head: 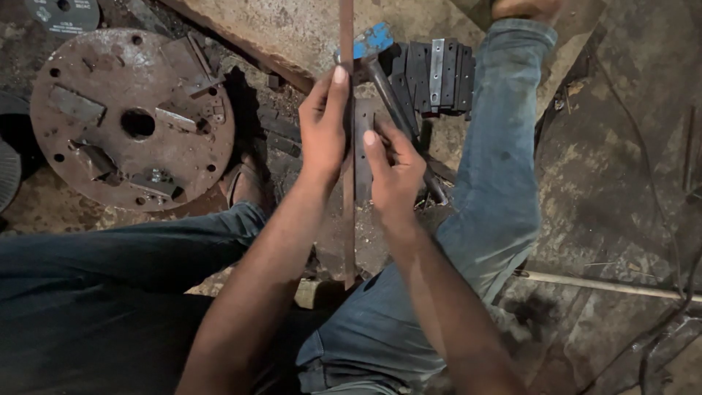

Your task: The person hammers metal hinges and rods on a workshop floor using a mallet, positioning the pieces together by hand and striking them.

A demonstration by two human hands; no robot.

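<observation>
On the workshop floor (pixel 629 146), stained concrete and scrap plate, dim light, a person sits with jeans-clad legs either side of the work. Largest item: rusty round steel disc (pixel 131 117) at left, drilled with holes, small offcuts lying on it. Above centre, a pitted flat plate (pixel 292 29). Upper middle, a stack of short dark flat pieces (pixel 439 69) standing on edge, just beside the right knee. A grey grinding wheel (pixel 62 11) shows at the top left corner.

Work piece: long thin rusty metal strip (pixel 348 183), running straight away from the body, between the two hands. Left hand (pixel 324 132) closed on the strip from its left side, thumb stretched up along it. Right hand (pixel 395 172) closed around the handle of a blue-headed hammer (pixel 373 40), fingers wrapped, head lying up near the strip's far part.

Judgement: the strip seems to be sighted for straightness. Best to keep it steady with the left grip low, fingers clear of the hammer head, and strike only where a bend shows.
</observation>
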